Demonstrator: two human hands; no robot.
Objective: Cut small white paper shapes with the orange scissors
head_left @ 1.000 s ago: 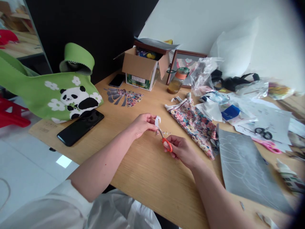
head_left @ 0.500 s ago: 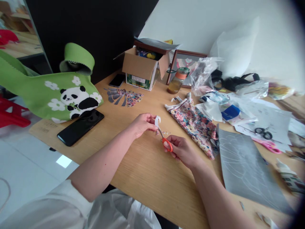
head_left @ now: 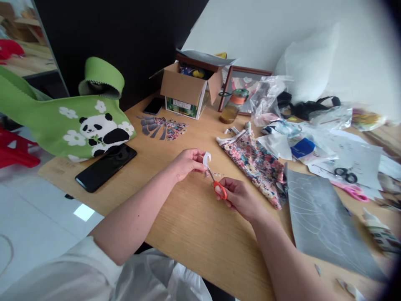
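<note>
My left hand [head_left: 187, 162] pinches a small curled white piece of paper [head_left: 206, 159] above the wooden table [head_left: 188, 221]. My right hand [head_left: 238, 196] grips small orange-handled scissors [head_left: 218, 186], whose blades point up into the white piece. Tiny floral scraps [head_left: 216, 174] lie on the table just beyond the blades. A folded floral cloth [head_left: 255, 163] lies right of my hands.
A green panda bag [head_left: 72, 121] and a black phone [head_left: 105, 167] lie at the left. A cardboard box [head_left: 188, 88], a jar [head_left: 233, 106], a frame and plastic bags stand behind. A grey sheet [head_left: 322, 221], pink scissors [head_left: 352, 190] and black scissors [head_left: 346, 174] lie at the right.
</note>
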